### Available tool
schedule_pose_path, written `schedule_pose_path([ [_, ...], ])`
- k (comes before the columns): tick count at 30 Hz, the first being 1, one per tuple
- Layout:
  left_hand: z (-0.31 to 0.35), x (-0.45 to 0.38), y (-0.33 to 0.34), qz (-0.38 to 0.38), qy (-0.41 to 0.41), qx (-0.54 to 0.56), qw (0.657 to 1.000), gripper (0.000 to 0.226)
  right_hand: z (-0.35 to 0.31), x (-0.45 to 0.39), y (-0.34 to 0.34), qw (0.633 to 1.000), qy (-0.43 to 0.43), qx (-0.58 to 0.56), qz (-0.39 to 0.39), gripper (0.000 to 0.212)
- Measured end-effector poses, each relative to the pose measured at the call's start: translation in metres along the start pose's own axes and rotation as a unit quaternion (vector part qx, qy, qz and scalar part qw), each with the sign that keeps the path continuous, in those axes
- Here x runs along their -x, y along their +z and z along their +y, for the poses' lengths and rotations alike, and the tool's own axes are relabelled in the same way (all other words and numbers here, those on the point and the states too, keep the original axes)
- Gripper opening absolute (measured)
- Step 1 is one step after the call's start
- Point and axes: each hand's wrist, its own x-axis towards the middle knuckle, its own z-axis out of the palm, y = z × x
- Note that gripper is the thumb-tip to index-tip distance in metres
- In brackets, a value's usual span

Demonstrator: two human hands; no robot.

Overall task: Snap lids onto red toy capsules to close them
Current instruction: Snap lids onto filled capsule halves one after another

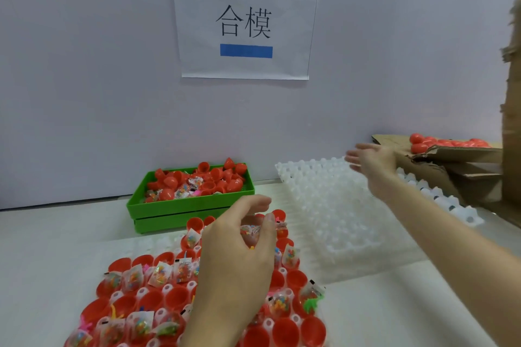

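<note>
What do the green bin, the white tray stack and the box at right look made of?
Green bin: looks like rigid moulded plastic, opaque, with a slight sheen and crisp edges.
White tray stack: probably thin formed plastic, translucent and milky, with light glowing through the repeated dimples.
Box: corrugated cardboard, matte brown, with torn, ragged flap edges.

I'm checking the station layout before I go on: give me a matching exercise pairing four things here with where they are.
Things:
1. green tray
2. cardboard box
3. empty white tray
4. left hand

Places:
A. far right, holding closed red capsules
B. over the tray of open red capsule halves
C. by the wall, left of centre
D. between the green tray and the box

Pairs: 1-C, 2-A, 3-D, 4-B
</note>
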Motion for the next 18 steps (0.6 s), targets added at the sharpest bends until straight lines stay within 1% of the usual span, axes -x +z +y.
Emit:
schedule_pose_path([
  [3,-0.002,0.001,-0.004,-0.004,-0.011,-0.018,1.000,0.015,0.006,0.042,0.023,0.986,-0.105,0.109,-0.077,0.036],
  [5,-0.003,0.002,-0.008,-0.006,-0.022,-0.031,0.999,0.013,0.005,0.070,0.040,0.961,-0.163,0.167,-0.152,0.037],
  [8,-0.004,0.004,-0.015,-0.003,-0.054,-0.031,0.998,0.013,0.001,0.104,0.068,0.899,-0.249,0.241,-0.267,0.032],
  [10,-0.006,0.004,-0.020,0.010,-0.075,-0.041,0.996,0.014,-0.003,0.122,0.084,0.853,-0.295,0.280,-0.328,0.027],
  [13,-0.009,0.006,-0.025,0.024,-0.103,-0.046,0.993,0.019,-0.004,0.141,0.103,0.805,-0.329,0.313,-0.381,0.023],
  [16,-0.009,0.007,-0.027,0.010,-0.132,-0.048,0.990,0.018,0.002,0.151,0.119,0.768,-0.355,0.337,-0.413,0.024],
  [18,-0.008,0.007,-0.028,0.003,-0.149,-0.050,0.988,0.016,0.004,0.156,0.129,0.739,-0.351,0.363,-0.446,0.027],
])
